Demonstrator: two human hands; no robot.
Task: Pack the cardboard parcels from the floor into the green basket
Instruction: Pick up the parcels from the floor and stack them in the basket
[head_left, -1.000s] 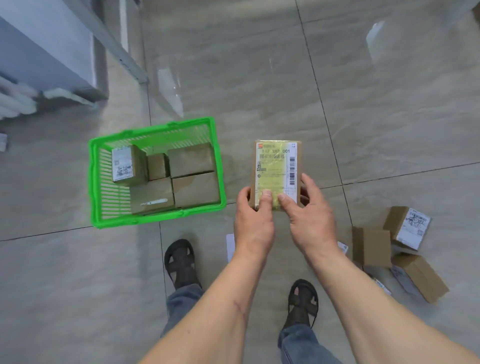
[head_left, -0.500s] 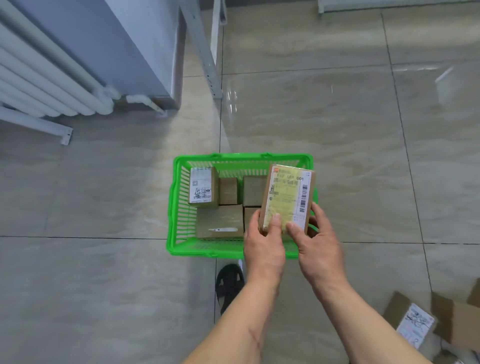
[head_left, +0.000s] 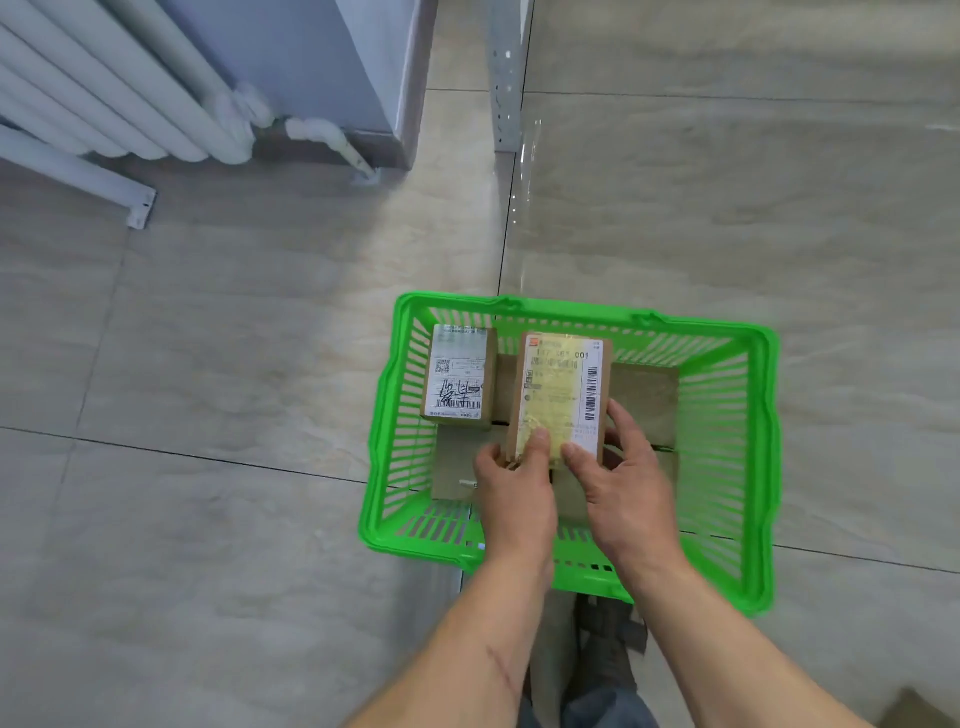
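Hands, left (head_left: 511, 486), right (head_left: 621, 483), gripping labelled parcel (head_left: 561, 395) over green basket (head_left: 753, 467)

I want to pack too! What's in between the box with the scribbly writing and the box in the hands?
In the head view, a strip of plain brown parcel shows between the scribbled box and the held box, inside the green basket.

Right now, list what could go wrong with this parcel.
1. The labelled parcel is held over the boxes already in the green basket; released there, it may rest tilted on them.
2. The left hand and right hand pinch only its near end, so it could slip.
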